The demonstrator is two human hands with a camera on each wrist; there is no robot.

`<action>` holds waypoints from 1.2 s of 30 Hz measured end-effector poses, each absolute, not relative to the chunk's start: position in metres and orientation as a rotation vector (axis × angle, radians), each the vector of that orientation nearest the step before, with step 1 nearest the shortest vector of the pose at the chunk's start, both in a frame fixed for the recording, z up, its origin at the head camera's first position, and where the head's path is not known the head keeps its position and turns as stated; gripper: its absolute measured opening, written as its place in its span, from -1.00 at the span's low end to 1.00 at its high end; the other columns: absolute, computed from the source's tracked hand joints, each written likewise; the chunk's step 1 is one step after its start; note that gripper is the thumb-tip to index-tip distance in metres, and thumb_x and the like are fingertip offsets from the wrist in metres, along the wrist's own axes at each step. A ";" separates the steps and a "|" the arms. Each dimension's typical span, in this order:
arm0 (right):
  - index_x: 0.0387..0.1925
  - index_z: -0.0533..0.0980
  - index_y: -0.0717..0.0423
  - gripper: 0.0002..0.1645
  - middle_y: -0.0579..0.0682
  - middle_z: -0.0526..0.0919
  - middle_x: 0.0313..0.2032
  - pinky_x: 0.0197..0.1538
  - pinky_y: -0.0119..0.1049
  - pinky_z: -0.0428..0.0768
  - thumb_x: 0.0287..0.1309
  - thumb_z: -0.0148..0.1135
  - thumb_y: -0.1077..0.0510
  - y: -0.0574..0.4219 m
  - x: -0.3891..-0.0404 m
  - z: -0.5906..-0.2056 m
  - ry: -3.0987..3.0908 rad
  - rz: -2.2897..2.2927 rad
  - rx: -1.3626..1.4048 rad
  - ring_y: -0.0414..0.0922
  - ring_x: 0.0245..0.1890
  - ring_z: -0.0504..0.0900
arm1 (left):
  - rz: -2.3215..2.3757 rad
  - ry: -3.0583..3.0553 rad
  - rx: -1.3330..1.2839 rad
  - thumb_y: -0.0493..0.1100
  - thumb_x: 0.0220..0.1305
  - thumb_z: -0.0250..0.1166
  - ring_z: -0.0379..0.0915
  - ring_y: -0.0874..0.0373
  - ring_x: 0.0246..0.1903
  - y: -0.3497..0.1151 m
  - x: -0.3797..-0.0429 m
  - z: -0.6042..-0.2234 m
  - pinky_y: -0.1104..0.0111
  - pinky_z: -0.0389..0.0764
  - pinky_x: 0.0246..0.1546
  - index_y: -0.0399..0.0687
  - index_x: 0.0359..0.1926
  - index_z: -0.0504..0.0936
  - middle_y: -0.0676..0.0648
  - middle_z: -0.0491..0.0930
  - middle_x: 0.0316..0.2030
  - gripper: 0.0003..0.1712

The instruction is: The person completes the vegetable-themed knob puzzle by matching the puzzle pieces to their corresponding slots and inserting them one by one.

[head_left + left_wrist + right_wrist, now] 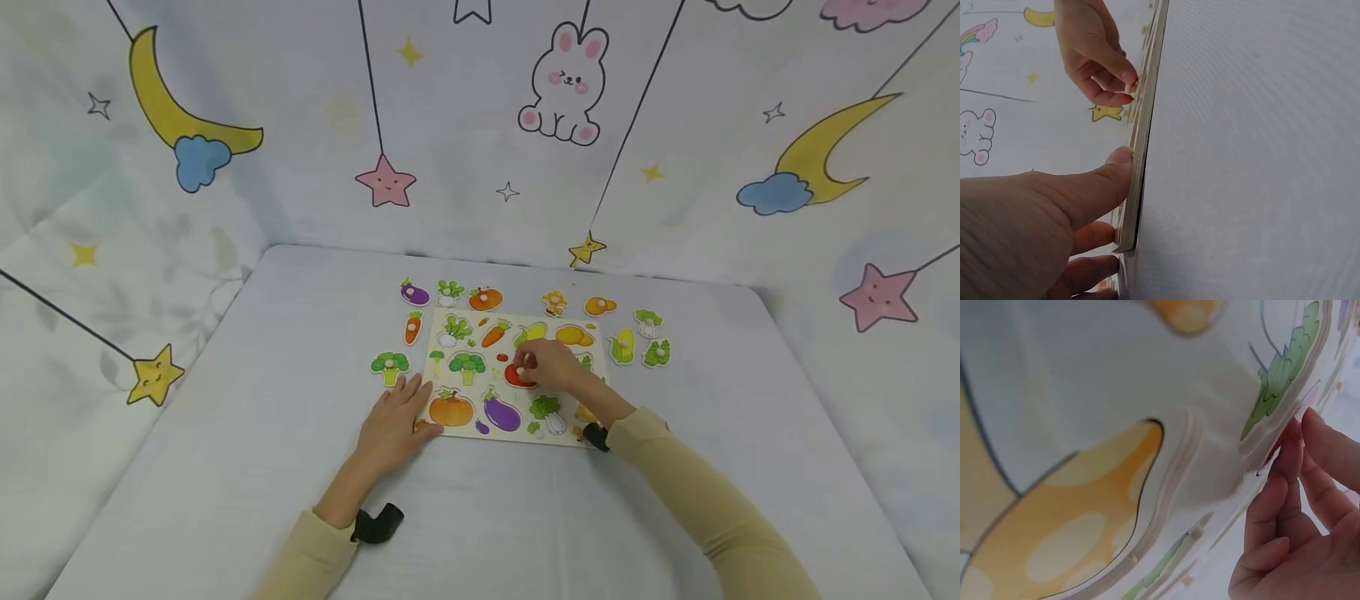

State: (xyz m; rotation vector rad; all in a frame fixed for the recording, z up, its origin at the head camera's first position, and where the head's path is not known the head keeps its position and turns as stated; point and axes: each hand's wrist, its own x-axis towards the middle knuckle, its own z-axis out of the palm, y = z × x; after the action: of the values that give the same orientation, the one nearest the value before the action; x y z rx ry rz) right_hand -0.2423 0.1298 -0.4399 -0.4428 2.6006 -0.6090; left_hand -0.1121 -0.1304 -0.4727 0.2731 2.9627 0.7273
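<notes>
A wooden peg puzzle board [517, 437] with vegetable pictures lies on the table. My right hand [553, 365] is over its middle, thumb and fingers pinching the red tomato puzzle piece [513, 379], which sits at the printed tomato spot. In the right wrist view the fingertips [1290, 440] close in on something red, low against the board. My left hand [393, 423] rests at the board's left front corner with fingers fairly straight. Its thumb lies along the board's edge in the left wrist view, where the board's side [1145, 125] shows.
Loose pieces lie around the board. An eggplant [415, 292], pumpkin [486, 299] and mushroom [554, 303] are behind it. A carrot [413, 328] and broccoli [390, 365] lie left, with corn [622, 347] and a green vegetable [657, 353] right. Patterned cloth walls [465, 225] rise behind the table.
</notes>
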 end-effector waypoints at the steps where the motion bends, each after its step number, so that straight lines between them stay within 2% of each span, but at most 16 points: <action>1: -0.22 0.58 -0.01 -0.87 -0.04 0.54 -0.41 -0.32 -0.33 0.40 0.19 0.34 0.16 0.132 -0.242 -0.439 2.597 -0.630 -0.450 -0.10 -0.38 0.45 | 0.728 2.960 0.273 0.09 0.24 0.33 -0.03 -0.24 0.48 -0.130 -0.112 -0.472 -0.11 0.06 0.44 -0.23 0.40 0.32 -0.27 0.20 0.44 -0.18; 9: 0.04 0.54 0.15 -0.61 0.09 0.60 -0.30 -0.34 -0.29 0.46 0.19 0.33 0.15 0.190 -0.255 -0.431 2.714 -0.733 -0.437 -0.04 -0.36 0.49 | 0.701 2.955 0.275 0.09 0.24 0.33 -0.04 -0.24 0.48 -0.131 -0.112 -0.471 -0.09 0.07 0.44 -0.23 0.40 0.32 -0.28 0.19 0.44 -0.17; 12: 0.12 0.50 0.13 -0.54 0.16 0.63 -0.22 -0.23 -0.13 0.48 0.20 0.31 0.10 0.221 -0.265 -0.428 2.832 -0.646 -0.297 0.06 -0.27 0.52 | 0.698 2.956 0.275 0.09 0.25 0.32 -0.04 -0.24 0.48 -0.131 -0.112 -0.471 -0.09 0.07 0.44 -0.23 0.40 0.32 -0.28 0.19 0.44 -0.18; 15: 0.16 0.46 0.11 -0.50 0.20 0.62 -0.15 -0.06 0.11 0.38 0.21 0.28 0.06 0.249 -0.274 -0.427 2.896 -0.551 -0.143 0.17 -0.13 0.46 | 0.701 2.958 0.277 0.09 0.25 0.32 -0.04 -0.25 0.48 -0.131 -0.112 -0.470 -0.10 0.07 0.44 -0.24 0.40 0.31 -0.28 0.18 0.44 -0.18; 18: 0.13 0.46 0.10 -0.52 0.20 0.60 -0.13 0.00 0.23 0.26 0.21 0.28 0.05 0.269 -0.280 -0.429 2.901 -0.483 -0.052 0.22 -0.08 0.41 | 0.709 2.960 0.280 0.08 0.25 0.32 -0.04 -0.26 0.47 -0.131 -0.112 -0.471 -0.12 0.07 0.43 -0.25 0.39 0.32 -0.29 0.19 0.44 -0.18; 21: 0.06 0.50 0.12 -0.58 0.21 0.60 -0.13 -0.02 0.23 0.22 0.19 0.29 0.07 0.280 -0.283 -0.431 2.870 -0.460 -0.006 0.23 -0.11 0.42 | 0.714 2.963 0.286 0.07 0.24 0.33 -0.03 -0.27 0.47 -0.130 -0.111 -0.472 -0.13 0.08 0.43 -0.25 0.39 0.32 -0.30 0.20 0.43 -0.18; 30: -0.19 0.59 0.13 -0.78 0.13 0.66 -0.23 -0.02 0.21 0.22 0.19 0.28 0.09 0.280 -0.289 -0.440 2.844 -0.497 0.033 0.11 -0.26 0.53 | 0.717 2.974 0.296 0.09 0.24 0.33 -0.02 -0.27 0.47 -0.132 -0.112 -0.473 -0.14 0.09 0.42 -0.25 0.39 0.33 -0.30 0.20 0.43 -0.17; 36: -0.20 0.60 0.20 -0.74 0.17 0.65 -0.18 -0.01 0.21 0.24 0.22 0.26 0.07 0.280 -0.288 -0.436 2.827 -0.548 0.055 0.12 -0.22 0.52 | 0.722 2.965 0.294 0.10 0.24 0.32 -0.03 -0.27 0.47 -0.132 -0.113 -0.473 -0.14 0.09 0.42 -0.25 0.39 0.33 -0.29 0.21 0.43 -0.17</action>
State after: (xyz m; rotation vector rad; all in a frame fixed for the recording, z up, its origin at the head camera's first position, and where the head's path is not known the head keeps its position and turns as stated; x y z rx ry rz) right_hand -0.2878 0.2798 -0.4365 0.0545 2.8273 -0.5478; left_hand -0.1128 -0.1315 -0.4725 0.2942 2.9652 0.7223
